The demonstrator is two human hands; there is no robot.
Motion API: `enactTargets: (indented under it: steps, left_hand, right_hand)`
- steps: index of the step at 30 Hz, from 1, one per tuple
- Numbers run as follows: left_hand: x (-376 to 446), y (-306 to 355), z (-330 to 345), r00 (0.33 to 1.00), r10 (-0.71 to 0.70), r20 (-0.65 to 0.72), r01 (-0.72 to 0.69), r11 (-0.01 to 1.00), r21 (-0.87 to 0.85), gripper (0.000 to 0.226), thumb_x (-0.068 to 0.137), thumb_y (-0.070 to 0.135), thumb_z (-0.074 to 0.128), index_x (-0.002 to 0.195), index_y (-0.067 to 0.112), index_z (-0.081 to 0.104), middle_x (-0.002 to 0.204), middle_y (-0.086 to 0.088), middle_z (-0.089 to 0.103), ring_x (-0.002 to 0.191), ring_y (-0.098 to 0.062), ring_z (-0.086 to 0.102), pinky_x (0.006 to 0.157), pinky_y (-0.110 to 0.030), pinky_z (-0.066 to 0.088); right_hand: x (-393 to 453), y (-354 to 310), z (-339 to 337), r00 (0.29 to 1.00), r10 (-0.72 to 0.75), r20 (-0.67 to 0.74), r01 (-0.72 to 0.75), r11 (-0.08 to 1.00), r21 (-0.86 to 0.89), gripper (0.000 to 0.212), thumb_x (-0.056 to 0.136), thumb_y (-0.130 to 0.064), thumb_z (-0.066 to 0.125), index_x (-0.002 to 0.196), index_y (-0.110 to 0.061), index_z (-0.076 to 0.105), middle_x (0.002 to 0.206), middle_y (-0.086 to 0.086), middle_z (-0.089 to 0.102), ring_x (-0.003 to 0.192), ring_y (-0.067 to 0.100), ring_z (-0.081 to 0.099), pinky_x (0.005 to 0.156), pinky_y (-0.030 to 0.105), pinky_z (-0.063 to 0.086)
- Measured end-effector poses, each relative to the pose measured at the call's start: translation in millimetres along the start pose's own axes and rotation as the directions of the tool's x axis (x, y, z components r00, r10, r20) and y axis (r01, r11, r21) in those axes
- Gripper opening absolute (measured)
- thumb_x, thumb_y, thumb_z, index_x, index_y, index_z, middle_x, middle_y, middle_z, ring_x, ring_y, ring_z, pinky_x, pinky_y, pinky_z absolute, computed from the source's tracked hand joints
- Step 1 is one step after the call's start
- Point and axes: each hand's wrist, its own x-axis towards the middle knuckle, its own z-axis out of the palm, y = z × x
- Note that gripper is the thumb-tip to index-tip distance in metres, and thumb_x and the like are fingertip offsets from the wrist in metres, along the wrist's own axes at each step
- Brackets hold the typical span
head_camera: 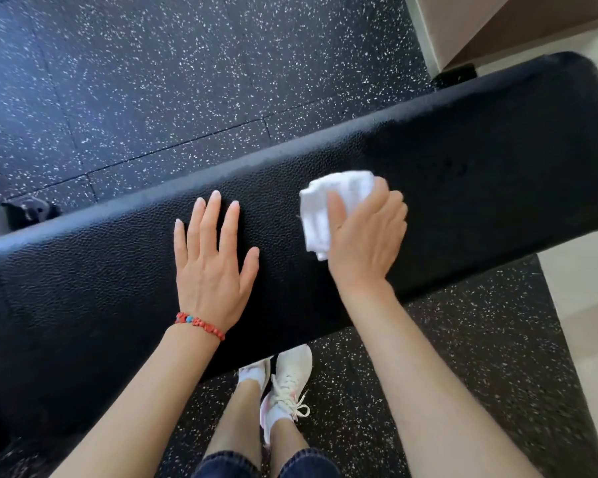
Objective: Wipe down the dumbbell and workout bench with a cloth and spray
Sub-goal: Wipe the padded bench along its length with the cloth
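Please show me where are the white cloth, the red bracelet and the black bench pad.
white cloth (328, 205): head view, on the folded middle left of the thumb.
red bracelet (201, 325): head view, on the beads at the left wrist.
bench pad (497, 160): head view, on the bare padded top, right part.

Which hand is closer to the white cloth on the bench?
Right. The right hand presses the cloth against the bench; the left hand lies flat beside it, apart.

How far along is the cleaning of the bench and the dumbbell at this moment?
Done: nothing can be confirmed; no wiped area stands out. In hand: the right hand presses a folded white cloth on the bench pad, while the left hand lies flat beside it. Left: unclear; neither the dumbbell nor the spray is in view.
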Motion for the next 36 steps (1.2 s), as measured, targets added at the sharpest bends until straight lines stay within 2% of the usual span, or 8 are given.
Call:
enactTargets:
  steps: [5, 7, 12, 16, 20, 27, 32, 36]
  left_hand:
    - [10, 5, 4, 1.0, -0.005, 0.026, 0.005, 1.0, 0.025, 0.057, 0.089, 0.035, 0.04, 0.137, 0.004, 0.039, 0.145, -0.023, 0.035, 0.135, -0.034, 0.023, 0.111, -0.05, 0.011]
    - [9, 4, 4, 1.0, -0.005, 0.029, 0.005, 1.0, 0.027, 0.057, 0.09, 0.035, 0.04, 0.137, 0.004, 0.039, 0.145, -0.022, 0.035, 0.136, -0.034, 0.024, 0.111, -0.051, 0.012]
    - [10, 7, 4, 1.0, -0.019, 0.023, 0.018, 0.999, 0.032, 0.056, 0.089, 0.034, 0.041, 0.137, 0.004, 0.04, 0.144, -0.022, 0.037, 0.135, -0.036, 0.027, 0.111, -0.053, 0.016]
    - [10, 9, 4, 0.999, -0.027, 0.036, 0.026, 0.999, 0.023, 0.056, 0.088, 0.032, 0.042, 0.136, 0.003, 0.038, 0.144, -0.023, 0.037, 0.135, -0.036, 0.026, 0.11, -0.054, 0.015]
    - [11, 10, -2, 0.996, -0.039, 0.074, 0.038, 0.999, 0.019, 0.057, 0.087, 0.032, 0.042, 0.136, 0.004, 0.038, 0.144, -0.023, 0.036, 0.135, -0.035, 0.025, 0.111, -0.053, 0.015]
    - [24, 31, -9, 0.995, -0.055, 0.082, 0.055, 0.998, -0.006, 0.057, 0.087, 0.032, 0.042, 0.135, 0.002, 0.042, 0.144, -0.023, 0.037, 0.135, -0.036, 0.025, 0.111, -0.052, 0.014]
    - [41, 64, 1, 0.994, -0.076, 0.08, 0.078, 0.997, -0.023, 0.056, 0.087, 0.032, 0.042, 0.136, 0.004, 0.038, 0.145, -0.023, 0.036, 0.135, -0.036, 0.024, 0.111, -0.05, 0.012]
    - [50, 84, 5, 0.993, -0.081, 0.091, 0.083, 0.996, -0.018, 0.056, 0.088, 0.032, 0.041, 0.136, 0.003, 0.039, 0.145, -0.022, 0.035, 0.136, -0.035, 0.024, 0.111, -0.05, 0.012]
  right_hand:
    - [4, -14, 9, 0.97, -0.241, -0.001, 0.241, 0.97, 0.01, 0.056, 0.085, -0.052, 0.04, 0.106, -0.002, 0.052, 0.081, 0.013, 0.055, 0.067, 0.03, 0.051, 0.057, 0.033, 0.04]
    - [29, -7, 5, 0.98, -0.2, -0.016, 0.2, 0.98, -0.006, 0.058, 0.086, -0.051, 0.04, 0.11, 0.0, 0.052, 0.087, 0.016, 0.055, 0.074, 0.033, 0.052, 0.062, 0.037, 0.041]
    - [70, -26, 5, 0.994, 0.102, 0.026, -0.101, 0.993, -0.056, 0.059, 0.09, -0.051, 0.042, 0.126, -0.004, 0.042, 0.113, 0.016, 0.049, 0.102, 0.034, 0.046, 0.081, 0.039, 0.035]
    - [34, -69, 14, 0.994, -0.101, 0.05, 0.103, 0.994, -0.027, 0.06, 0.08, -0.053, 0.035, 0.106, -0.004, 0.057, 0.086, 0.012, 0.058, 0.074, 0.031, 0.054, 0.06, 0.036, 0.041]
    - [46, -55, 12, 0.962, -0.264, 0.071, 0.264, 0.964, 0.002, 0.058, 0.082, -0.054, 0.038, 0.099, -0.003, 0.06, 0.077, 0.011, 0.056, 0.065, 0.029, 0.052, 0.055, 0.034, 0.04]
    - [107, -6, -5, 0.997, -0.039, 0.067, 0.043, 0.997, -0.069, 0.064, 0.087, -0.054, 0.041, 0.121, 0.0, 0.046, 0.107, 0.02, 0.052, 0.095, 0.036, 0.048, 0.078, 0.041, 0.036]
    - [74, -13, -3, 0.973, -0.213, 0.091, 0.206, 0.975, 0.083, 0.064, 0.08, -0.057, 0.043, 0.107, 0.0, 0.056, 0.087, 0.016, 0.056, 0.075, 0.033, 0.051, 0.063, 0.038, 0.041]
    - [116, 22, -16, 0.971, -0.195, 0.137, 0.177, 0.975, 0.134, 0.063, 0.081, -0.055, 0.057, 0.118, -0.004, 0.05, 0.107, 0.015, 0.054, 0.097, 0.032, 0.048, 0.081, 0.037, 0.035]
